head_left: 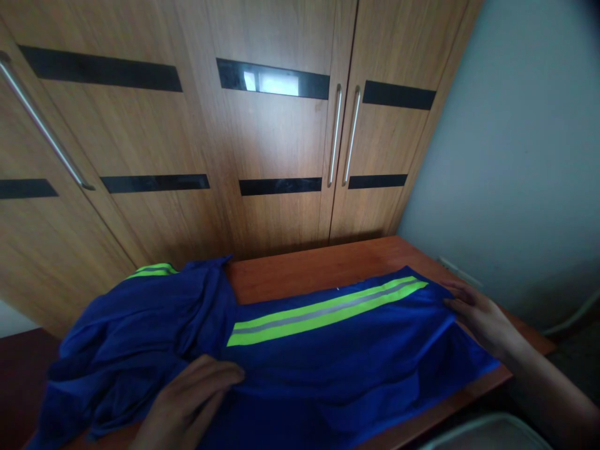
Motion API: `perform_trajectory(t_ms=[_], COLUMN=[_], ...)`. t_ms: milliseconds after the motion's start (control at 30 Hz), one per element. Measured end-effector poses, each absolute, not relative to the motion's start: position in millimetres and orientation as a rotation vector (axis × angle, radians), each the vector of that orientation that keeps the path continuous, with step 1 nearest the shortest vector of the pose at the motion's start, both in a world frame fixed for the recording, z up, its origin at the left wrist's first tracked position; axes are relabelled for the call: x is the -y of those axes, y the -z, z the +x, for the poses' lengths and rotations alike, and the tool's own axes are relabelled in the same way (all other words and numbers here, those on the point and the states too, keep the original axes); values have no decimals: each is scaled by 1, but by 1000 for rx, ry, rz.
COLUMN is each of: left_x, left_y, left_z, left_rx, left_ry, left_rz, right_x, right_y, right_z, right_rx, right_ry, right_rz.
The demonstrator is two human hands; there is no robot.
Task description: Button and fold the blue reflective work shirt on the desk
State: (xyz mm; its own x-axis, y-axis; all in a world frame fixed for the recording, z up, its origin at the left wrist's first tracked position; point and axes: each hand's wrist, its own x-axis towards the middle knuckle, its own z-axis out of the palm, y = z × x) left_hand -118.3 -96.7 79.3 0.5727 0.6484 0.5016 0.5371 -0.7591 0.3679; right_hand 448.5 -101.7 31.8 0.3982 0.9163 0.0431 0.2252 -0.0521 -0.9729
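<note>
A dark blue work garment (337, 362) with a lime-yellow and grey reflective band lies spread across the table; whether it is a jacket or trousers I cannot tell. My left hand (192, 397) is closed on the cloth at its near left, with thumb and fingers together. At the far right end, my right hand (473, 309) pinches the garment's edge just beyond the band. A bunched heap of the same blue cloth (154, 319), with another lime band on top, lies to the left. I cannot see whether the heap and the spread part are one piece.
The reddish-brown wooden table (300, 272) stands against a wood wardrobe (281, 137) with metal handles and black strips. A pale wall (506, 137) rises on the right. Beneath the table's front edge, a pale-rimmed object (492, 431) shows partly.
</note>
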Motion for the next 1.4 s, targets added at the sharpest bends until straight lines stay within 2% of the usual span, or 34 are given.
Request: perform_trajectory(t_ms=[133, 300, 500, 667, 833, 1067, 1400], left_x=[96, 100, 107, 109, 105, 95, 96], left_y=[-74, -56, -69, -81, -63, -23, -53], left_z=[-113, -111, -89, -12, 43, 38, 22], left_rx=[-971, -1001, -1080, -1085, -989, -1035, -913], left_ry=[-864, -571, -495, -452, -287, -227, -168], left_rz=[2606, 2601, 2625, 2721, 2750, 2688, 2608], right_x=[100, 99, 101, 99, 106, 107, 120], right_y=[-13, 23, 0, -29, -19, -2, -17], right_z=[455, 459, 416, 318, 257, 265, 284], right_rx=[1106, 1458, 1755, 2059, 2319, 2366, 2347], right_ry=[-717, -304, 279, 184, 82, -91, -228], right_rz=[-1609, -1922, -1936, -1650, -1563, -1620, -1495])
